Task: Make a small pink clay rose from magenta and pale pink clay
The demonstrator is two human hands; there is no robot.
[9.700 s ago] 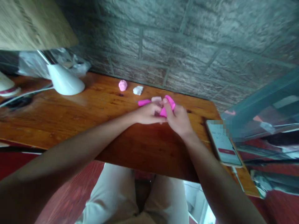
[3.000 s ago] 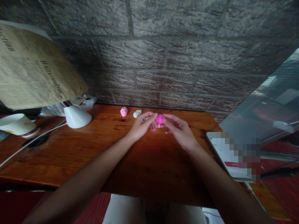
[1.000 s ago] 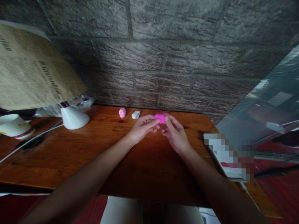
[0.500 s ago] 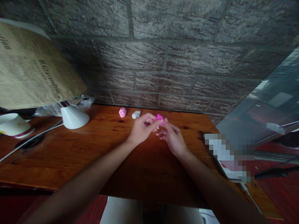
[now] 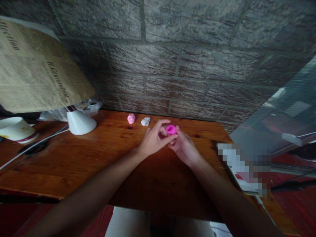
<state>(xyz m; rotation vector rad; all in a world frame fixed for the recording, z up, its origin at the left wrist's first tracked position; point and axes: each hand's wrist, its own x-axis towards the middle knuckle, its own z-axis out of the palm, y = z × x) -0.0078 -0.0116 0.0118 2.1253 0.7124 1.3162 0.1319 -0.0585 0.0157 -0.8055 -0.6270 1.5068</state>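
Observation:
A bright pink lump of modelling clay [image 5: 171, 129], with a hollow in its upper side, is held between my two hands above the wooden table [image 5: 86, 164]. My left hand [image 5: 156, 139] grips it from the left with thumb and fingers. From the right, my right hand [image 5: 184, 145] pinches it, its lower fingers curled beneath. Beyond my left hand, a white crumpled lump [image 5: 145, 121] lies on the table. A pale pink lump [image 5: 131, 118] rests to the left of that one.
At the left stand a lamp with a white base [image 5: 82, 123] and newsprint shade [image 5: 44, 72], and a paper cup [image 5: 17, 130]. A white cable [image 5: 37, 148] crosses there. A blurred-out flat device [image 5: 243, 174] lies at the right edge. A brick wall [image 5: 158, 62] rises behind.
The pink clay has turned, so its hollow now faces up and shows more plainly. My hands have shifted slightly around it. The whole view has moved a little.

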